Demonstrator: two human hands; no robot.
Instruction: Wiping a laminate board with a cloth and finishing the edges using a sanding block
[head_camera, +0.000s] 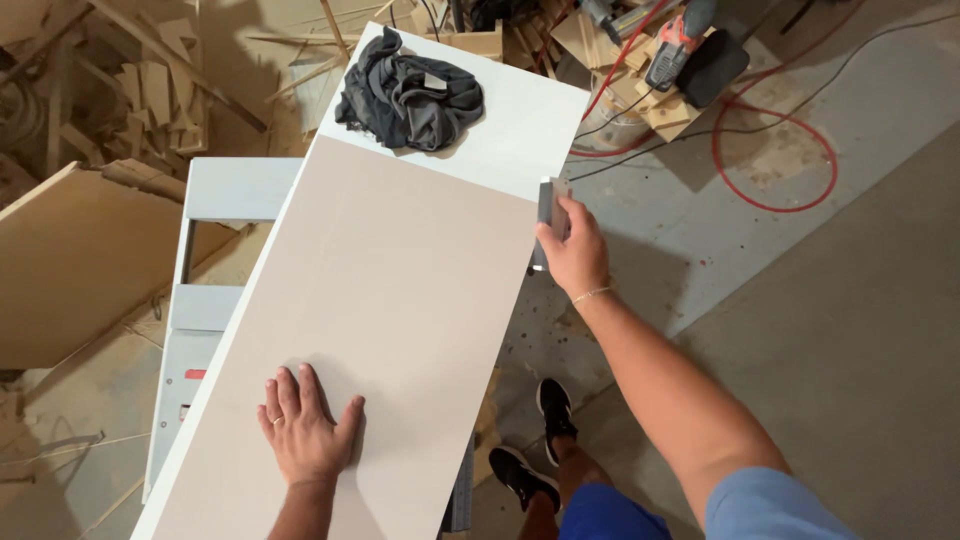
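Note:
A long pale beige panel (400, 290) lies lengthwise in front of me on a white board (520, 120). My left hand (305, 430) rests flat on the panel's near part, fingers spread, holding nothing. My right hand (572, 255) grips a small grey block (548, 205) pressed against the panel's right edge. A crumpled dark grey cloth (410, 98) lies on the white board at the far end.
A pale grey frame (205, 300) stands under the panel at left. Wood scraps (150, 90) pile up at top left. A power tool (685, 50) and a red cable (775, 150) lie on the concrete floor at top right. My black shoes (540, 440) show below.

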